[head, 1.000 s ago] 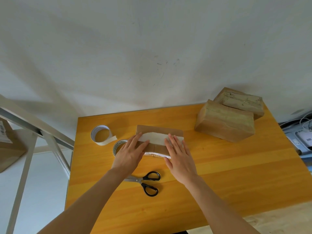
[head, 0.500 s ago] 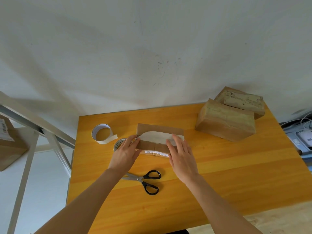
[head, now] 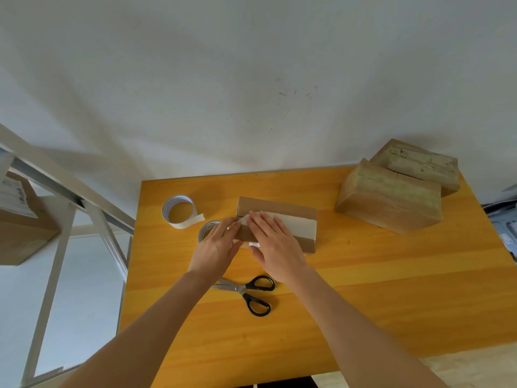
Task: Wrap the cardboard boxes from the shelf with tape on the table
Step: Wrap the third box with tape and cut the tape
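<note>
Nearest the front edge of the yellow wooden worktop (head: 363, 289), about a third of the way in from its left edge, a pair of scissors (head: 246, 292) lies flat, black handles to the right and blades pointing left under the left wrist.

Just beyond them both bare forearms reach in to a small brown cardboard box (head: 296, 217), which rests on the worktop left of the middle and roughly midway between the front and back edges. A pale strip of tape (head: 296, 226) runs along its top from end to end.

The right hand (head: 275, 247) lies flat on the left half of the box top, its fingers straight and slightly apart, pressing on the tape. The left hand (head: 215, 247) is at the box's left end, fingers close together and nearly straight, the tips against the corner where the end of the tape sits. Whether they pinch the tape or only push on it cannot be told.

Partly under the left hand, touching the box's left end, lies a roll of tape (head: 205, 229). Further back and to the left, near the left edge, a thin white tape ring (head: 180, 211) stands with a short loose tail.

In the far right corner two taped boxes (head: 389, 197) sit side by side, touching, the rear one against the white wall (head: 251, 79).

Off the left edge stands a pale metal shelf frame (head: 44, 303), with another cardboard box (head: 19, 233) on it.
</note>
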A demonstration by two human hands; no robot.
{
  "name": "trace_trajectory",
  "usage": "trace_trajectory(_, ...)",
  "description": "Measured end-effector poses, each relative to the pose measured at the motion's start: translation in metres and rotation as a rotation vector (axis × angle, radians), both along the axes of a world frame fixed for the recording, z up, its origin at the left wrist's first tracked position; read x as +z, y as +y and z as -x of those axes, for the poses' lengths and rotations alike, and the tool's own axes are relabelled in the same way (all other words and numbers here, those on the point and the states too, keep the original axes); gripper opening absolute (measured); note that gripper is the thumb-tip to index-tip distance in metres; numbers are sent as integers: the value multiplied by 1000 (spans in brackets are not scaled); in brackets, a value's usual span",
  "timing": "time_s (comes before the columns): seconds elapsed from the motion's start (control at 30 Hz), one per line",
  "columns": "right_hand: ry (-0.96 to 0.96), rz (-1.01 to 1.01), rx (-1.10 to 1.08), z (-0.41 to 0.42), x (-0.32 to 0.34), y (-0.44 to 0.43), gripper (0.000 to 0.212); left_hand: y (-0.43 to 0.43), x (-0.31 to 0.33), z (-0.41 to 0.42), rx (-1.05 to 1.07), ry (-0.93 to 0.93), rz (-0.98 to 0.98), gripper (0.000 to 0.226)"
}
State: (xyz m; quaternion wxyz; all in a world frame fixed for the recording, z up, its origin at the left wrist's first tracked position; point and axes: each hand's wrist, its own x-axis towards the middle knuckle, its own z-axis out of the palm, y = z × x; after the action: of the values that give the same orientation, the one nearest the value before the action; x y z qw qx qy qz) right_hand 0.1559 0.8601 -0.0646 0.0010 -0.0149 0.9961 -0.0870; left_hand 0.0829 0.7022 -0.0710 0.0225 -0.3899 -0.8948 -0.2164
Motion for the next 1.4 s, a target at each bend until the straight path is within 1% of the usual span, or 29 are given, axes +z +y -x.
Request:
trace_trajectory(0.07, 6, 0, -24, 0, -4, 1, 64, 1, 1, 2, -16, 2, -8, 43)
trace_trajectory(0.13, 4, 13, -39, 0, -7, 1, 68, 3, 1, 3, -41, -1, -4, 50)
trace_trajectory(0.23, -12, 33, -43, -1, -11, -1, 76, 5, 3, 2, -49, 33, 96, 61)
trace_trajectory(0.3, -33, 89, -47, -3, -10, -2, 80, 9, 4, 2, -60, 78, 140, 60)
trace_trajectory(0.37, -41, 241, -81, -1, -5, 0, 78, 11, 3, 5, -91, 134, 133, 56)
trace_trajectory(0.47, -80, 580, -212, 8, 8, 5, 64, 13, 4, 9, -111, 139, 71, 49)
trace_trajectory(0.53, -128, 848, -359, 12, 13, 6, 59, 14, 7, 11, -102, 122, 71, 48)
trace_trajectory(0.6, -126, 1153, -513, 14, 21, 6, 58, 14, 8, 12, -98, 83, 89, 50)
trace_trajectory(0.63, -114, 1260, -564, 16, 25, 5, 57, 14, 10, 13, -97, 57, 100, 51)
trace_trajectory(0.77, 1, 1421, -696, 21, 38, 6, 51, 20, 26, 14, -15, -136, 187, 42)
trace_trajectory(0.83, 64, 1431, -751, 24, 41, 9, 51, 23, 31, 17, 12, -150, 272, 40)
trace_trajectory(0.93, 56, 1321, -729, 24, 43, 15, 51, 23, 34, 20, 6, -161, 332, 40)
trace_trajectory(0.97, 44, 1250, -689, 24, 44, 15, 48, 23, 33, 20, 14, -178, 310, 41)
trace_trajectory(1.03, 20, 1069, -581, 23, 43, 12, 43, 20, 29, 20, 44, -247, 183, 42)
trace_trajectory(1.1, 4, 953, -482, 22, 41, 5, 49, 20, 28, 20, 80, -289, 31, 37)
trace_trajectory(1.13, 3, 913, -453, 22, 40, 2, 54, 21, 28, 20, 81, -281, -3, 34)
trace_trajectory(1.2, 18, 808, -413, 20, 38, -2, 59, 23, 28, 19, 53, -219, -16, 39)
trace_trajectory(1.27, 50, 710, -367, 18, 36, -5, 60, 26, 30, 18, 44, -173, -12, 46)
trace_trajectory(1.4, 102, 639, -314, 15, 36, -4, 62, 33, 35, 18, 23, -60, -29, 44)
